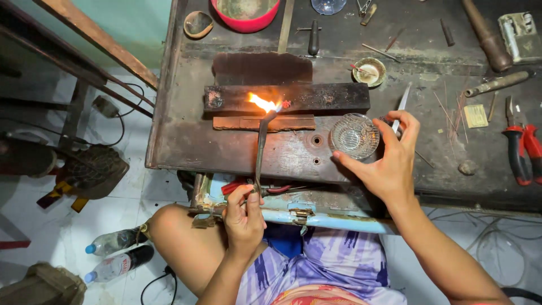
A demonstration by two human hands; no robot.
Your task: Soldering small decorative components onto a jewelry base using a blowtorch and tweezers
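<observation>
Nearest to camera: purple patterned shorts [333,265] and bare knee [169,226], just under left hand [244,217]. Left fingers clenched around lower end of thin metal blowtorch pipe [261,147], thumb pressed on it. From these fingers pipe running upward, ending in orange flame [262,103] against dark charred block [288,97]; small red piece [286,104] just beside flame tip. Red hose [234,186] close under same fingers.

Right hand [389,164] over worn metal workbench [226,149], fingers closed on slim metal tweezers [401,107] between thumb and first finger, remaining fingers spread loosely. Fingertips touching rim of small clear glass dish [354,135], just left of them. Farther up from these fingers, small round bowl [368,72]; far right, red-handled pliers [522,147]. Well beyond flame, red basin [246,14] at bench edge. Far left of left hand, two plastic bottles [116,254] on tiled floor.
</observation>
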